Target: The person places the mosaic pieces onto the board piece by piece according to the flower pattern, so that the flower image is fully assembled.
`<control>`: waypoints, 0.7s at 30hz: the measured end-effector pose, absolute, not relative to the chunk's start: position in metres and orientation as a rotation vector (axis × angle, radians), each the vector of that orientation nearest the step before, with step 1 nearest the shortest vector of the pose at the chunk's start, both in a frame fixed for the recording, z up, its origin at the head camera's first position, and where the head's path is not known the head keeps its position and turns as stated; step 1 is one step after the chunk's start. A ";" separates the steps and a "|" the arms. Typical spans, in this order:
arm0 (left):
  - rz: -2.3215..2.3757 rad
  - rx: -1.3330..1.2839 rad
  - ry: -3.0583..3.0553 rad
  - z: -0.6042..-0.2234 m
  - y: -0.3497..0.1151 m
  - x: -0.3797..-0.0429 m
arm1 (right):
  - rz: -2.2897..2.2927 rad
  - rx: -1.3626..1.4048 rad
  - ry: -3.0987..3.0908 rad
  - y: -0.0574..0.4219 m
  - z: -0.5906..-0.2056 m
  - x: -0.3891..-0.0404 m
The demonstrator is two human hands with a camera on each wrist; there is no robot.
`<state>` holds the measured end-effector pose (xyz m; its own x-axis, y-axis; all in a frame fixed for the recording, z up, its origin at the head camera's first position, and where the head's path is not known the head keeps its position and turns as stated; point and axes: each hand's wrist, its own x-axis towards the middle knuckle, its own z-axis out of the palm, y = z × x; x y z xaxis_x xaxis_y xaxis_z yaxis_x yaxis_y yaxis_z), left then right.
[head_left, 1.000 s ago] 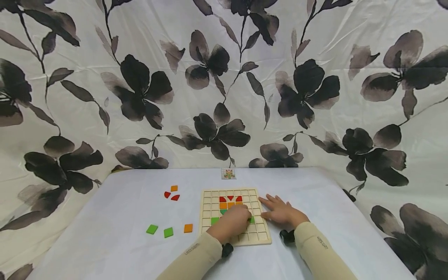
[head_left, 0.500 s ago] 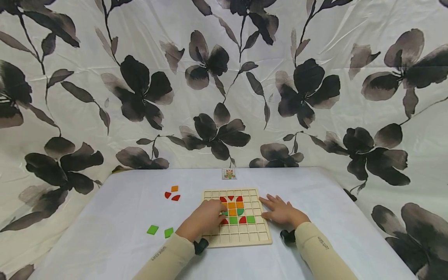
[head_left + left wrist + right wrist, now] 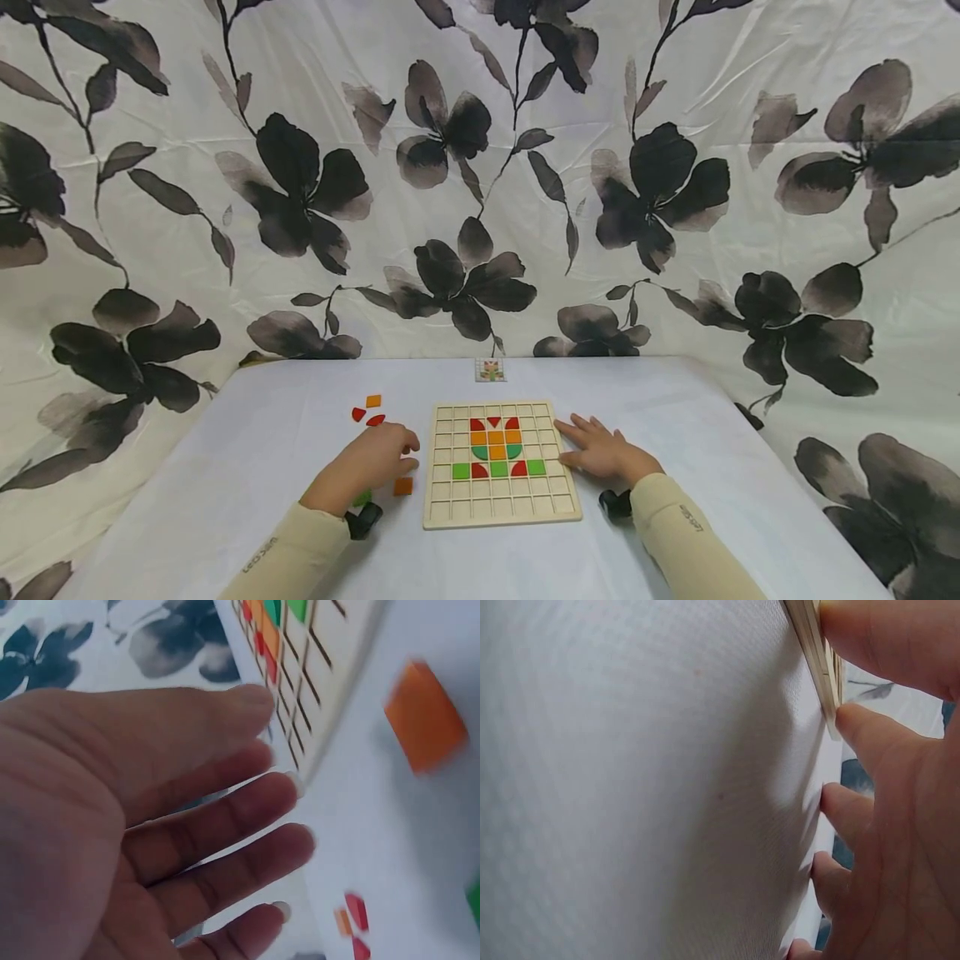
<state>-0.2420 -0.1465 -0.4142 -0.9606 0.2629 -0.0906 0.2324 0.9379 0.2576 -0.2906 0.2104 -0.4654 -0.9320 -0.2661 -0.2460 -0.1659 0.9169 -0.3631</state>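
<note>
My left hand (image 3: 366, 467) hovers left of the wooden grid board (image 3: 450, 508), fingers loosely bent, thumb apart and nothing between them in the left wrist view. Just beneath its fingertips lies an orange square tile (image 3: 403, 486); a green tile (image 3: 362, 497) is partly hidden under the wrist. Spread along the board's right edge, my right hand (image 3: 603, 454) touches the rim with thumb and a fingertip in the right wrist view. Red, orange and green tiles form a flower-like pattern on the board, with an orange tile (image 3: 497, 452) at its middle.
Behind the left hand lie another orange square (image 3: 373, 401) and two red pieces, one a red quarter-round piece (image 3: 358, 413). A small pattern card (image 3: 491, 370) sits at the table's back edge. A floral curtain (image 3: 465, 167) hangs behind the white table (image 3: 225, 467).
My left hand has moved left off the board to the loose tiles, uncovering the pattern, where a green tile now shows at the left of its lower row. The right hand has stayed put.
</note>
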 end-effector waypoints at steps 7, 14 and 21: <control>0.355 0.327 2.896 -0.412 -0.182 -0.235 | -0.497 -0.303 2.780 0.209 -0.466 -0.291; 0.370 0.256 2.824 -0.413 -0.208 -0.225 | -0.473 -0.284 2.767 0.206 -0.464 -0.293; 0.372 0.276 2.836 -0.423 -0.212 -0.221 | -0.451 -0.286 2.773 0.206 -0.467 -0.294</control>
<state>-0.2213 -0.2122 -0.4232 -0.9461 0.2207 -0.2369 0.1521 0.9489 0.2765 -0.2941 0.2062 -0.4670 -0.9299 -0.2435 -0.2756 -0.1437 0.9304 -0.3373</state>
